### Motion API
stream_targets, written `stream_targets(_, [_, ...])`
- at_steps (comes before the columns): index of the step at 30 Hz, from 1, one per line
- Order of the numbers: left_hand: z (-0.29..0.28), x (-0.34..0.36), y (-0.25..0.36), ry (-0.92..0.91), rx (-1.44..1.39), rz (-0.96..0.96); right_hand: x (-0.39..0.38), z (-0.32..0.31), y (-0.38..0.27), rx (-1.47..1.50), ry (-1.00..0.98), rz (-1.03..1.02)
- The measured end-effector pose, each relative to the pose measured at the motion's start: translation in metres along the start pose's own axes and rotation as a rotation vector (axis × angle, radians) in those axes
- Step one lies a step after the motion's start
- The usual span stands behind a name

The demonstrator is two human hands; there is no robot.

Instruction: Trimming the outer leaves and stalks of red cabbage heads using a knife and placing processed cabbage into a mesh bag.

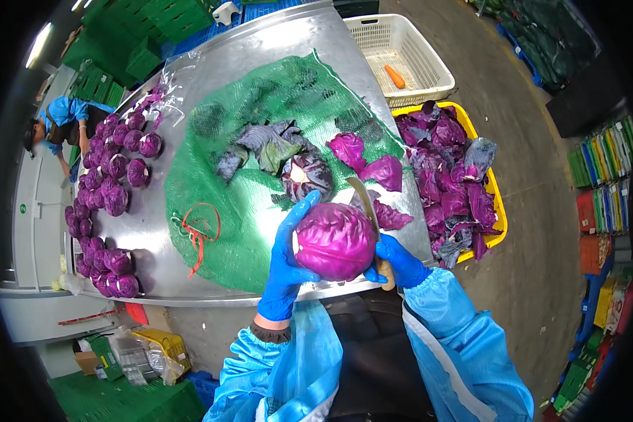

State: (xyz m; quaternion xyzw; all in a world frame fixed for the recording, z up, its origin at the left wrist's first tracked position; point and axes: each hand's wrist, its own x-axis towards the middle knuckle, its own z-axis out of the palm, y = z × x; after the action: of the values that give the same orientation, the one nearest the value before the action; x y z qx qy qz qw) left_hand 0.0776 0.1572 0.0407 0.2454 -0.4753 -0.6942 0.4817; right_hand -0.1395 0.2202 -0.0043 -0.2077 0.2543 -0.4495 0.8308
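A peeled, glossy red cabbage [335, 243] sits in my left hand [285, 254], which is gloved in blue with its fingers wrapped around the left side. My right hand [398, 261], also gloved, grips a knife [368, 205] by its wooden handle, the blade pointing up along the cabbage's right side. Just beyond lies another red cabbage [307, 176] with dark outer leaves, stem end showing. It rests on a green mesh bag [218, 211] spread over the metal table [163, 264]. Loose purple leaves [382, 173] lie to its right.
Many trimmed red cabbages [116, 200] line the table's left side. At the right edge stands a yellow crate [500, 204] heaped with leaves, behind it a white crate [435, 69] holding a carrot [394, 76]. A co-worker [67, 112] in blue bends at the far left.
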Motion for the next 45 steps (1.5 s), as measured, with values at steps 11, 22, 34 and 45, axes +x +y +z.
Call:
stream_targets(11, [-0.031,-0.024,-0.019,0.188,-0.584,-0.259,0.038,0.048,-0.05,-0.394,-0.025,-0.05])
stream_targets(22, [-0.097,-0.066,0.002,0.282,-0.654,-0.114,0.102,0.081,0.025,-0.174,0.003,-0.002])
stream_targets(34, [-0.158,-0.086,0.029,0.47,-0.53,-0.144,0.128,0.124,0.071,-0.418,0.226,-0.022])
stream_targets(45, [-0.075,-0.019,0.036,0.035,-0.107,-0.084,0.051,0.052,0.042,-0.186,0.33,-0.209])
